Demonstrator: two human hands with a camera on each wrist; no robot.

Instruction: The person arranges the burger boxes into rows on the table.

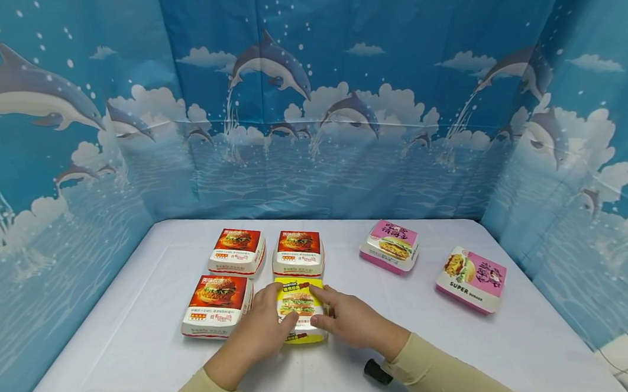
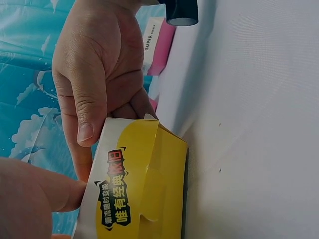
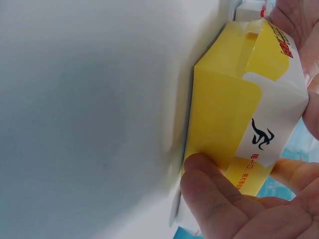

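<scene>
A yellow and white burger box (image 1: pixel 300 306) lies flat on the white table, between my two hands. My left hand (image 1: pixel 259 326) grips its left side, with the thumb over the top near the front edge. On the opposite side my right hand (image 1: pixel 354 320) holds it, its thumb also on the top. In the right wrist view, the right fingertips (image 3: pixel 197 164) press the yellow side wall of the closed box (image 3: pixel 224 104). The left wrist view shows the box's front flap (image 2: pixel 159 199) beside the tabletop; most left fingers are out of that view.
Three red and white burger boxes stand close by: one just behind (image 1: pixel 298 253), one at the back left (image 1: pixel 237 250), one at the left (image 1: pixel 216 304). Two pink and white burger boxes, the nearer marked SUPER (image 1: pixel 473 279), the other (image 1: pixel 390 245), sit to the right. A dolphin-print curtain (image 1: pixel 312 160) surrounds the table.
</scene>
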